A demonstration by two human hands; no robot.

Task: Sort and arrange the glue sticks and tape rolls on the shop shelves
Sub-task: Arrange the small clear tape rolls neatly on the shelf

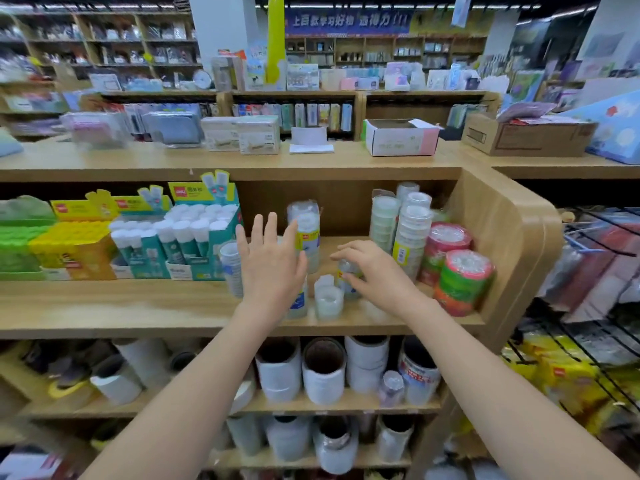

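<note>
My left hand [268, 258] hovers with straight spread fingers in front of a tall wrapped stack of clear tape rolls [306, 226] on the middle shelf [121, 306]. My right hand [372, 271] curls its fingers round a small wrapped pack of clear tape [344, 271] standing on the shelf. A short clear tape stack [328, 299] stands between my hands. Another clear stack [230, 268] stands left of my left hand. Teal display boxes of white-capped glue sticks [194, 233] sit further left. Tall clear tape stacks [410, 233] and red-green tape packs [462, 278] fill the right end.
Yellow [78, 244] and green boxes [17, 237] stand at the shelf's left. The curved wooden end panel [512, 244] closes the right side. Large white tape rolls [323, 372] fill the shelf below. Cartons [401, 136] sit on the top board. A wire rack [595, 289] hangs at right.
</note>
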